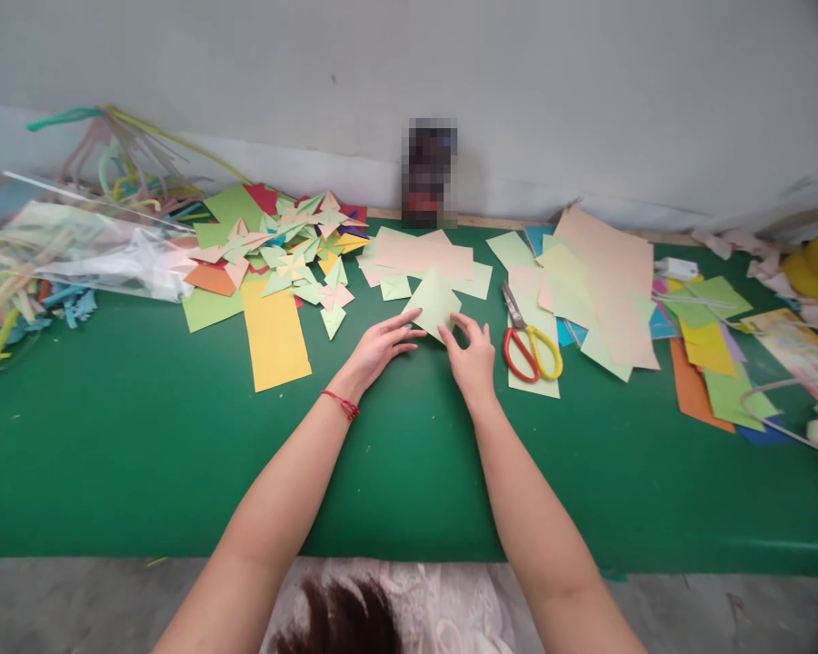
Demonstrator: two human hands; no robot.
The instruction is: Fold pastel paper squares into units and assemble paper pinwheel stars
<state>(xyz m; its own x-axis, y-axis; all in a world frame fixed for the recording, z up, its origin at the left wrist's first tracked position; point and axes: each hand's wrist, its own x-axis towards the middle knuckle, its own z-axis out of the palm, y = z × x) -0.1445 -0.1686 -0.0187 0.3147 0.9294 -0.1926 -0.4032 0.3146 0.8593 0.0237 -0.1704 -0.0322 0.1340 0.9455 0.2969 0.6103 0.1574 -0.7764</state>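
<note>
A pale green square of paper (433,302), turned corner-up, lies between my hands on the green table, with a crease down its middle. My left hand (380,347) is at its left edge, fingers stretched out and apart, the fingertips touching or just beside the paper. On the lower right edge, the thumb and forefinger of my right hand (472,359) pinch the paper. Scissors (526,336) with one red and one yellow handle rest on pale green paper right of my right hand. Just beyond my left hand is a small folded green piece (395,288).
Folded paper stars (293,263) pile up at the back left beside a yellow sheet (276,334). Pink sheets (613,282) and coloured papers (715,354) spread to the right, near a white cable (783,381). A clear bag (123,259) and paper strips (14,291) lie far left.
</note>
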